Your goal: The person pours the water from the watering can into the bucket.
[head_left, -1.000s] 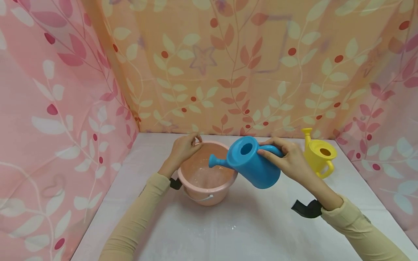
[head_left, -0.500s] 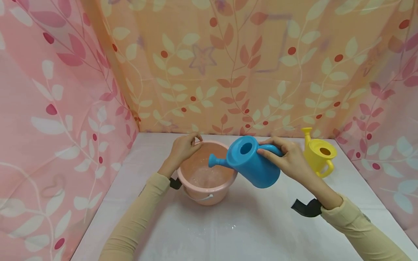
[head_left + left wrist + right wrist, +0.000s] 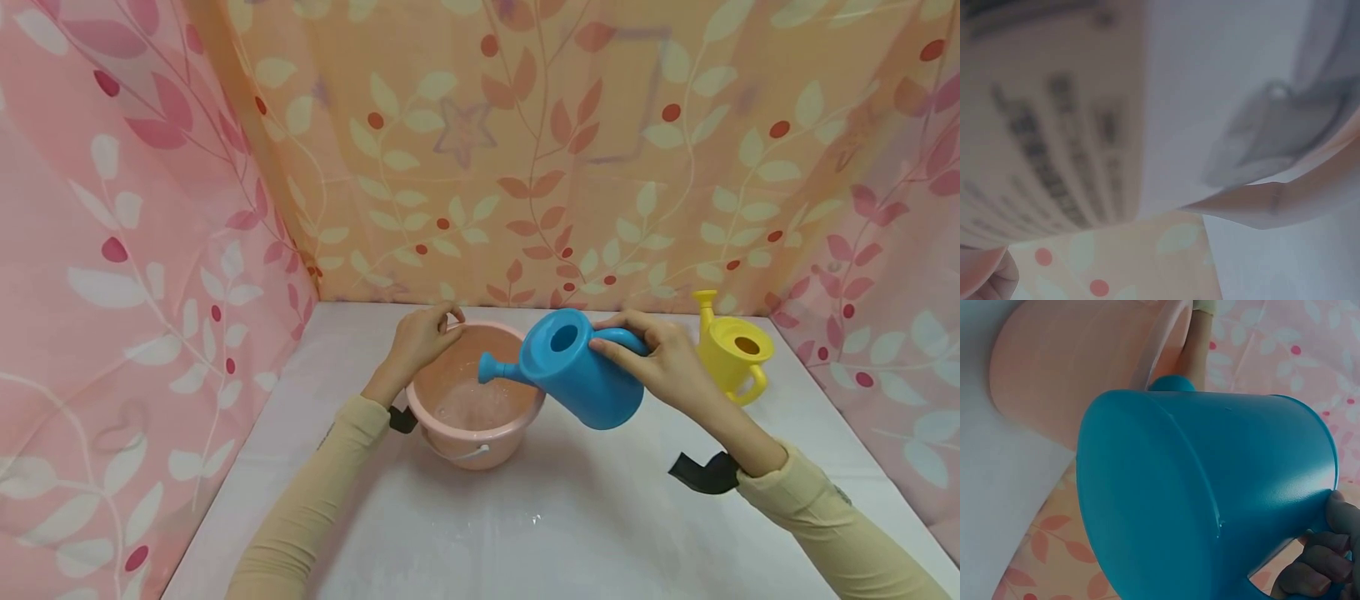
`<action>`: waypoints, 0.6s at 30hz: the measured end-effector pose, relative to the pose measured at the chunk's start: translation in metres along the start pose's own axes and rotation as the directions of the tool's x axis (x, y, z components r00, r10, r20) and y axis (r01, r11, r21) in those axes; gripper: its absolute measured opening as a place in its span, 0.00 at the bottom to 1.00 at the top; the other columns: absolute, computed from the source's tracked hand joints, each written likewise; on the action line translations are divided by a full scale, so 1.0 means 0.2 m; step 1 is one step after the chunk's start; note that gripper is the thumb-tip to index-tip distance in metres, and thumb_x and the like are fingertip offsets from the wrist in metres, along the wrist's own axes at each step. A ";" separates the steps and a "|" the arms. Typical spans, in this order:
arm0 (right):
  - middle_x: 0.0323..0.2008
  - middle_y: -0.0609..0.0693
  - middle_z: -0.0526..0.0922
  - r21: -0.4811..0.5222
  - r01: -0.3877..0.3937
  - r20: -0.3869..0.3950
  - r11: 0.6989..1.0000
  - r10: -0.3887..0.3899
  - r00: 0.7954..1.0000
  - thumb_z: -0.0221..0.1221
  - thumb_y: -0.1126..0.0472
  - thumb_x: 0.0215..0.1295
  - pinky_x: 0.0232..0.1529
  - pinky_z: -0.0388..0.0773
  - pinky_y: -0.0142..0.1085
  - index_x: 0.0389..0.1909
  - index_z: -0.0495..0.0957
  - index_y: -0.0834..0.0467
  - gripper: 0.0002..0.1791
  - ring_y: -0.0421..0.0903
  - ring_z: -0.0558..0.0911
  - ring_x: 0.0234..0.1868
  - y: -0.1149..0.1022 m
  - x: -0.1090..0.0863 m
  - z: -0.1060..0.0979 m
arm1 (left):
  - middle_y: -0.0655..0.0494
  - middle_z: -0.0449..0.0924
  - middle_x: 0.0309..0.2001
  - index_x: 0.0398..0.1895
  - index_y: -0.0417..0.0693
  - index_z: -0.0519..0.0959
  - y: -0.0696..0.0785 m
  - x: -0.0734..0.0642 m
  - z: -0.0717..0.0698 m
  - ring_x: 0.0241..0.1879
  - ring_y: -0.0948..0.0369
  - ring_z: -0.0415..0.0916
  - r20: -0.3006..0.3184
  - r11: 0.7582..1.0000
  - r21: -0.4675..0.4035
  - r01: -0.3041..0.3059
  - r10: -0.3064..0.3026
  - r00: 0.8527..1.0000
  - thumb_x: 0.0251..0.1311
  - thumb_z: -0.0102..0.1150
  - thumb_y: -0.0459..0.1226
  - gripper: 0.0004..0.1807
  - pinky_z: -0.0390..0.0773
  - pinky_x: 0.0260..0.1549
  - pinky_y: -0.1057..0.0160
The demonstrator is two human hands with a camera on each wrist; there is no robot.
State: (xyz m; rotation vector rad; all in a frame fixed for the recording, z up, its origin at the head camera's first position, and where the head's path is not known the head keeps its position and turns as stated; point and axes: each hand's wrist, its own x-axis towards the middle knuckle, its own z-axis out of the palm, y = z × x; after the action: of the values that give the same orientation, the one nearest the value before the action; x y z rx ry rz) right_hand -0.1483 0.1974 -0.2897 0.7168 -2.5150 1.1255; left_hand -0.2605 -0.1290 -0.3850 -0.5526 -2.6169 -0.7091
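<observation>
In the head view my right hand (image 3: 660, 354) grips the handle of a blue watering can (image 3: 596, 383). The can is tilted left, its spout over the inside of a pink bucket (image 3: 480, 446) with some water in it. At the bucket's back left rim is my left hand (image 3: 422, 337), fingers curled on the edge. The right wrist view shows the can's base and side (image 3: 1260, 450) up close, with the right hand's fingers around the handle. A blurred printed label (image 3: 1054, 150) fills much of the left wrist view. Whether water leaves the spout, I cannot tell.
A yellow watering can (image 3: 738, 354) stands at the back right of the white table (image 3: 600, 533). Small water drops (image 3: 534, 520) lie on the tabletop in front of the bucket. Leaf-patterned cloth (image 3: 555, 167) encloses the back and both sides.
</observation>
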 end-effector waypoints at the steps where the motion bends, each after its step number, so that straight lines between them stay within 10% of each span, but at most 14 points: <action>1: 0.42 0.54 0.83 -0.002 0.001 0.002 1.000 -0.001 1.000 0.63 0.60 0.58 0.45 0.75 0.58 0.43 0.78 0.57 0.13 0.55 0.81 0.45 0.00 0.00 0.00 | 0.62 0.65 0.13 0.36 0.59 0.78 0.00 0.00 0.00 0.13 0.63 0.61 0.000 1.000 -0.001 0.001 -0.001 1.000 0.58 0.59 0.48 0.07 0.60 0.16 0.65; 18: 0.41 0.54 0.84 -0.009 0.013 0.010 1.000 -0.013 1.000 0.63 0.60 0.57 0.45 0.75 0.58 0.44 0.79 0.58 0.13 0.56 0.82 0.45 -0.01 0.01 0.00 | 0.62 0.64 0.13 0.36 0.58 0.78 0.00 0.00 0.00 0.13 0.63 0.60 -0.002 1.000 -0.003 0.001 -0.001 1.000 0.57 0.59 0.49 0.08 0.59 0.16 0.66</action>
State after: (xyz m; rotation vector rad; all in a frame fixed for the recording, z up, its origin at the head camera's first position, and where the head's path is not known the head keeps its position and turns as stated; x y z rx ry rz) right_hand -0.1489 0.1963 -0.2879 0.7365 -2.5182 1.1086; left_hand -0.2597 -0.1288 -0.3845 -0.5512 -2.6150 -0.7138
